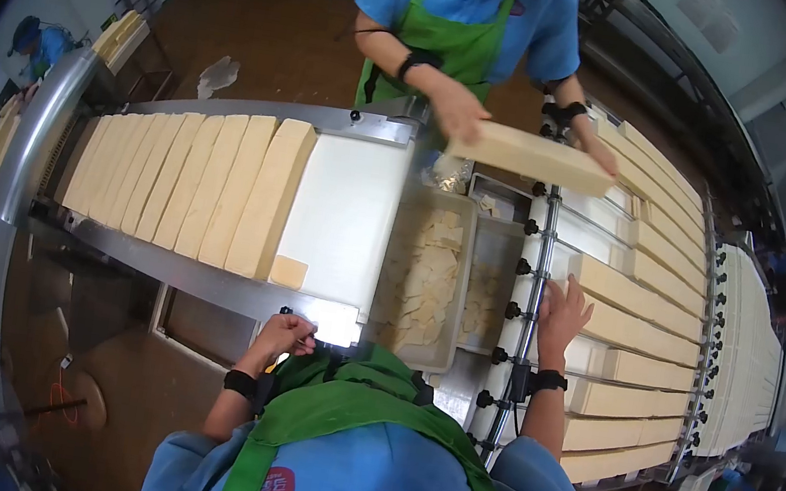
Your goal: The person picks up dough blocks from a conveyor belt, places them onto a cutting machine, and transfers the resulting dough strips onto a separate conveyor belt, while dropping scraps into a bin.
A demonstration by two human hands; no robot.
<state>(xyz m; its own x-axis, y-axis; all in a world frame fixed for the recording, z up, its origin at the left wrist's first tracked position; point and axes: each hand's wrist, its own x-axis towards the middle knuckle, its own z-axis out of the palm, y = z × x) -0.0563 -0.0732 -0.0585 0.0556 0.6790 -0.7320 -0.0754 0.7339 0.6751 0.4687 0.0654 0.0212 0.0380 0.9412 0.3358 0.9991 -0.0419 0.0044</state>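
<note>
My right hand, fingers spread, rests against the near end of a long pale-yellow block on the right conveyor. At the front rail of the left conveyor, my left hand is closed with its fingers curled; what they hold, if anything, is hidden. A small square pale-yellow piece lies on the white belt just above that hand. Beside it stands a row of similar long blocks. Across from me, a co-worker in a green apron holds another long block in both hands over the gap.
Between the conveyors sits a bin of pale trimmings, with a smaller tray of scraps beside it. A metal bar with black knobs edges the right conveyor. More blocks lie in its lanes. A metal roller cover stands far left.
</note>
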